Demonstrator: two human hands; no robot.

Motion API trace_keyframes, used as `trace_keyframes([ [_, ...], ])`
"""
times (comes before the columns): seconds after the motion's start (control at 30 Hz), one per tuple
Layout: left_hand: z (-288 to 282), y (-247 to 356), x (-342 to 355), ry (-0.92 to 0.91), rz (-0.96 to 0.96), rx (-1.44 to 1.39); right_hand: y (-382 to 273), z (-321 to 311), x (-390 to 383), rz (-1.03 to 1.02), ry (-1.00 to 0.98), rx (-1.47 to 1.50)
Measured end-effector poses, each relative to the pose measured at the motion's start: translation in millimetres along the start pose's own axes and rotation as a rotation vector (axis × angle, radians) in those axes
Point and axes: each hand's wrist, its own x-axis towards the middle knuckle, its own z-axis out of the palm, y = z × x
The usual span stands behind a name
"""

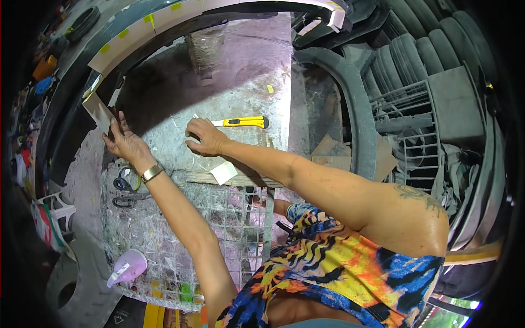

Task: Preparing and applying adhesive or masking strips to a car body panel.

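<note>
My left hand (pixel 128 143) is at the left, fingers spread and stretched out against the lower end of a cream paper strip (pixel 97 111). The strip lines a large dark curved panel (pixel 71 126), with yellow tape tabs (pixel 123 34) along it. My right hand (pixel 204 136) rests on the worn tabletop (pixel 240 93), its fingers loosely bent and the thumb apart. Just beyond it, a yellow-and-black utility knife (pixel 246 122) lies with its blade end beside my knuckles. Near my right wrist is a pale square of paper (pixel 223 173).
Black-handled scissors (pixel 127 180) lie left of my left wrist, on a plastic-wrapped wire rack (pixel 169 229). A pink-purple plastic cup (pixel 129 267) lies tilted lower down. Stacked tires (pixel 407 57), a grey curved part (pixel 363 126) and a metal rack (pixel 418 142) stand at the right.
</note>
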Motion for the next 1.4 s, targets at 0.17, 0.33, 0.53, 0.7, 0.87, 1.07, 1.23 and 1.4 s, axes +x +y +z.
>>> trace_keyframes([
  [0.17, 3, 31, -36, -0.036, -0.029, 0.146, -7, 4, 3, -0.001, 0.022, 0.017],
  [0.33, 9, 61, -130, 0.106, -0.195, 0.262, 7, -2, 3, -0.006, -0.001, 0.008],
  [0.53, 29, 101, -239, -0.017, -0.318, 0.427, 0, -83, 8, 0.283, -0.150, 0.371],
  [0.7, 10, 151, -307, -0.063, -0.443, 0.443, -15, -171, -99, 0.468, 0.127, 0.725],
  [0.87, 21, 161, -387, -0.108, -0.545, 0.382, 80, -192, -350, 0.917, 0.425, 0.240],
  [1.07, 35, 156, -457, -0.246, -0.724, 0.431, 148, -141, -511, 1.194, 0.017, -0.058],
  [1.23, 61, 153, -473, -0.180, -0.751, 0.541, 126, -204, -440, 1.284, 0.103, 0.429],
  [1.4, 111, 104, -479, -0.173, -0.808, 0.595, 79, -285, -433, 1.412, 0.216, 0.899],
])
